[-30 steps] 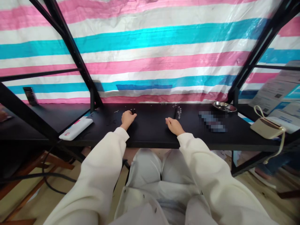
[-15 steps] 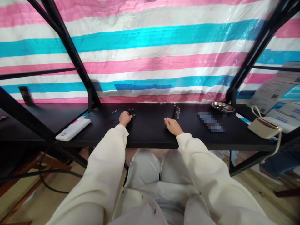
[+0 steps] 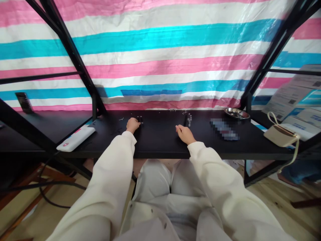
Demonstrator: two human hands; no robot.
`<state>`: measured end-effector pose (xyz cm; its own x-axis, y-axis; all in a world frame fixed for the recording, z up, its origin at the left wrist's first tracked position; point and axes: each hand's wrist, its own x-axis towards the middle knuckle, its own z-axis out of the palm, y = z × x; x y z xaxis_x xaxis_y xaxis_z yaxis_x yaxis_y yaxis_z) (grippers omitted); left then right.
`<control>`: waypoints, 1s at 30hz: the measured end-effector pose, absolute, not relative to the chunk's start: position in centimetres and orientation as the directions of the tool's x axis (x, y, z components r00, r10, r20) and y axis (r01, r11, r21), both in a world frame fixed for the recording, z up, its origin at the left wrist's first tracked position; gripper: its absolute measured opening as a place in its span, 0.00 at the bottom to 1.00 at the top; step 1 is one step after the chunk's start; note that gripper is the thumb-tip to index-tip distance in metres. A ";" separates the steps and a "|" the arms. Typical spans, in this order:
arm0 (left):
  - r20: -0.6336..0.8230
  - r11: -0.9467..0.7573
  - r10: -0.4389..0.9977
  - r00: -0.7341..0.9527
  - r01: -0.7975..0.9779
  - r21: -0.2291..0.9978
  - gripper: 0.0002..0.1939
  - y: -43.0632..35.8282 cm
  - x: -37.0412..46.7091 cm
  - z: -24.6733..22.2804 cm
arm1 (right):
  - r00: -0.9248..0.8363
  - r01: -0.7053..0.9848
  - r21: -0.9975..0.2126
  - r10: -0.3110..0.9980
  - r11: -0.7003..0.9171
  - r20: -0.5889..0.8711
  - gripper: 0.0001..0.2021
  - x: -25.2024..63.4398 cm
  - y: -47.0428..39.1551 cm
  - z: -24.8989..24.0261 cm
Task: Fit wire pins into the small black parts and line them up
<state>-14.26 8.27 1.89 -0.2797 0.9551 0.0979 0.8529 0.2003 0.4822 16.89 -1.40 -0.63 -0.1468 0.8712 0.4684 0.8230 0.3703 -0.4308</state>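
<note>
Fingers (image 3: 137,124) of the left hand (image 3: 131,125) are bending in beside small dark pieces with pale tops (image 3: 141,119). These pieces are sitting close together on the black table (image 3: 160,140), a bit left of the middle. The fingertips are touching or almost touching them, and I cannot tell if they are grasping one. The right hand (image 3: 186,134) is resting right of the middle, with its fingers folding in loosely. I cannot tell if something is hiding inside. Just past it, on the far side, a dark bar (image 3: 186,119) is lying next to a little bunch of pale bits (image 3: 190,120). Tiny white scraps (image 3: 172,109) are lying along the far edge. A flat white case (image 3: 76,139) is lying at the left end of the table. On the right, a blurred-out thing (image 3: 224,130) is lying on the table, and a shiny dish (image 3: 237,113) is sitting farther back. A tan pouch (image 3: 279,135) is sitting at the right end, its strap hanging down. A striped sheet (image 3: 160,63) is hanging behind everything.
</note>
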 end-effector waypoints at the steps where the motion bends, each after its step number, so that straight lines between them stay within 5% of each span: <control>1: 0.094 0.199 0.956 -0.277 0.852 0.484 0.05 8.3 -14.3 1.9 | -0.116 0.835 -0.433 0.877 0.340 0.466 0.18 17.0 -1.4 -0.6; 9: -0.013 0.242 0.962 -0.271 0.836 0.493 0.08 7.7 -14.2 3.1 | 0.227 0.874 -0.485 0.917 -0.043 0.327 0.11 18.2 -1.7 0.0; 14: -0.051 0.218 0.976 -0.212 0.932 0.291 0.08 6.4 -13.2 4.7 | 0.361 0.827 -0.525 0.907 -0.203 0.218 0.12 19.1 -1.4 0.0; 20: 0.017 0.028 0.999 -0.029 0.999 0.033 0.14 4.0 -9.0 5.5 | 0.432 0.836 -0.483 0.856 -0.262 0.283 0.11 19.4 -0.9 -0.8; 26: 0.058 -0.399 0.917 0.395 0.902 0.163 0.13 1.7 -2.4 4.8 | 0.450 0.816 -0.512 0.851 -0.270 0.269 0.14 19.7 -0.1 -1.1; 30: 0.162 -0.588 0.808 0.566 0.788 0.184 0.25 1.4 2.3 3.8 | 0.448 0.815 -0.508 0.859 -0.279 0.247 0.15 19.7 0.2 -0.9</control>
